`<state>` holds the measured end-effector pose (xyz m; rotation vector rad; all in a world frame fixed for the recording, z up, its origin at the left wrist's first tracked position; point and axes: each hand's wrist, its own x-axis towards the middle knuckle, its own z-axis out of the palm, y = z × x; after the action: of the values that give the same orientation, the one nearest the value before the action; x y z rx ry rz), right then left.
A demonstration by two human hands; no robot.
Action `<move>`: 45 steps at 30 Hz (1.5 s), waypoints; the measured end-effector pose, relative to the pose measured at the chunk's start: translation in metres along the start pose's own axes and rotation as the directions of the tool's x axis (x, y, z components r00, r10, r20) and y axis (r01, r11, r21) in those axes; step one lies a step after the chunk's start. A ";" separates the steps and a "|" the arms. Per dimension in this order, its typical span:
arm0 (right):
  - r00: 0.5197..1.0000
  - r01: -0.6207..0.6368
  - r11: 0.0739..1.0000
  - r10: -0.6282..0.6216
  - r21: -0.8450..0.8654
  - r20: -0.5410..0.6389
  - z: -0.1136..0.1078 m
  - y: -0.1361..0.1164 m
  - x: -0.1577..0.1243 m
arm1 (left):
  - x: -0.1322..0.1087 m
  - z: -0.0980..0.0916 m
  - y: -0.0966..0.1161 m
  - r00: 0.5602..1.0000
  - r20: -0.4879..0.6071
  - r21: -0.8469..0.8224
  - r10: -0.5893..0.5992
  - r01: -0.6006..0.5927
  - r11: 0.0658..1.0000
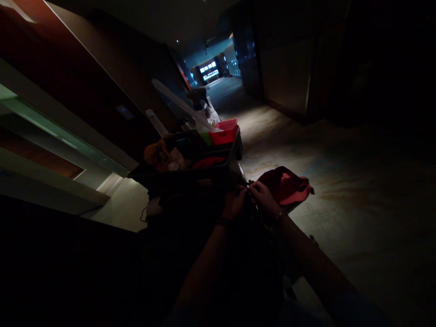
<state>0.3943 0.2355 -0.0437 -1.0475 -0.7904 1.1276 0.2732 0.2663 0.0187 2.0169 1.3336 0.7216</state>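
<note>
red cloth bag lies just right of both hands.

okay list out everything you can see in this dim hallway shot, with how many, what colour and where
cart: one, dark, centre, standing in the corridor
red bin: one, red, on the far end of the cart top
red cloth: one, dark red with a pink patch, right of the cart, beside the right hand
orange cloth: one, orange-brown, on the cart's near left corner
long handles: two, pale, slanting up from the cart
lit windows: a few, blue-white, far end of the corridor
floor: pale, patterned, right side
left hand: one, at the cart's near edge
right hand: one, touching the left, against the red cloth; grip too dark to tell
</note>
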 end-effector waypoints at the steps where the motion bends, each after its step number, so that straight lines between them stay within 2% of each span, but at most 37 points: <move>1: 1.000 -0.028 0.999 0.028 0.039 0.005 -0.001 -0.001 -0.001 | -0.001 0.001 0.001 1.000 0.001 -0.024 -0.018 0.018 1.000; 6: 0.971 -0.202 0.965 0.176 0.165 0.163 -0.015 -0.002 -0.003 | -0.011 -0.002 0.001 0.989 0.099 -0.058 0.110 -0.104 0.993; 9: 0.966 -0.212 0.966 0.184 0.146 0.184 -0.021 -0.004 -0.004 | -0.012 -0.004 -0.001 0.994 0.078 0.036 0.072 -0.075 0.997; 12: 0.967 -0.188 0.976 0.165 0.106 0.196 -0.023 -0.008 -0.004 | -0.009 -0.005 -0.002 0.990 0.113 0.149 0.085 -0.101 0.984; 15: 0.967 -0.170 0.983 0.152 0.072 0.205 -0.025 -0.008 -0.004 | -0.007 -0.007 -0.003 0.987 0.159 0.038 0.017 -0.023 0.999; 18: 0.973 -0.124 0.992 0.121 0.005 0.194 -0.026 -0.006 -0.001 | -0.006 -0.007 -0.004 0.989 0.144 -0.086 -0.036 0.049 0.995; 20: 0.985 -0.031 0.995 0.047 -0.093 0.168 -0.025 -0.006 0.002 | -0.005 -0.003 -0.005 0.993 0.106 -0.038 -0.059 0.064 0.997; 22: 0.984 0.145 0.951 -0.110 -0.272 0.142 -0.022 -0.006 0.005 | -0.003 0.002 -0.004 0.994 0.080 0.083 -0.077 0.071 0.994; 25: 0.913 0.402 0.750 -0.372 -0.525 0.169 -0.015 -0.005 0.008 | -0.001 0.006 -0.003 0.995 0.072 0.167 -0.075 0.062 0.984; 27: 0.867 0.474 0.652 -0.462 -0.591 0.185 -0.011 -0.003 0.008 | 0.000 0.005 -0.003 0.992 0.081 0.143 -0.094 0.082 0.986; 29: 0.845 0.495 0.625 -0.508 -0.604 0.168 -0.009 0.000 0.007 | 0.001 0.001 -0.004 0.989 0.090 0.154 -0.113 0.099 0.983; 31: 0.836 0.490 0.631 -0.535 -0.602 0.120 -0.007 0.003 0.006 | 0.003 -0.005 -0.006 0.991 0.092 0.210 -0.099 0.078 0.975; 33: 0.838 0.470 0.664 -0.542 -0.582 0.058 -0.006 0.006 0.005 | 0.005 -0.009 -0.008 0.994 0.101 0.248 -0.029 0.003 0.969; 37: 0.849 0.451 0.715 -0.528 -0.534 0.011 -0.004 0.007 0.005 | 0.009 -0.013 -0.011 0.985 0.156 0.230 0.068 -0.103 0.968; 45: 0.876 0.428 0.756 -0.481 -0.495 0.023 -0.010 0.004 0.007 | 0.008 -0.007 -0.001 0.988 0.147 0.293 -0.049 0.004 0.956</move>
<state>0.4040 0.2398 -0.0506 -1.2260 -1.2075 0.4465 0.2697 0.2753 0.0236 2.2275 1.4406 0.3631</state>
